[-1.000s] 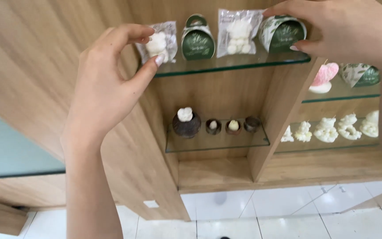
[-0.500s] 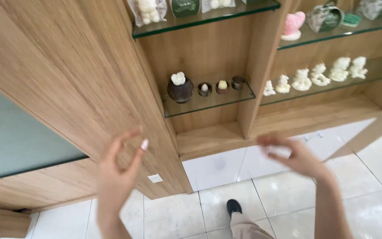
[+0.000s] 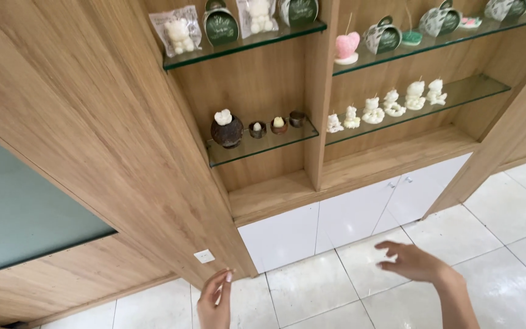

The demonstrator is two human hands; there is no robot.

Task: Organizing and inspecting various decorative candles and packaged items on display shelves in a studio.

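My left hand hangs low at the bottom edge, fingers loosely apart, holding nothing. Off to the right, my right hand floats above the white floor tiles, fingers spread and empty. Both hands are well below the wooden shelving. On the upper glass shelf stand a clear packet with a white bear figure, a dark green round tin, a second clear packet and another green tin. The lower glass shelf carries a dark round candle with a white top and three small cups.
The right bay holds a pink heart candle, wrapped green tins and a row of white bear candles. White cabinet doors sit under the shelves. A frosted glass panel is set into the slanted wood wall at left.
Both hands came off the top shelf's packets and tins and dropped to floor level. The view shifted, bringing the right shelf bay and the floor into sight.
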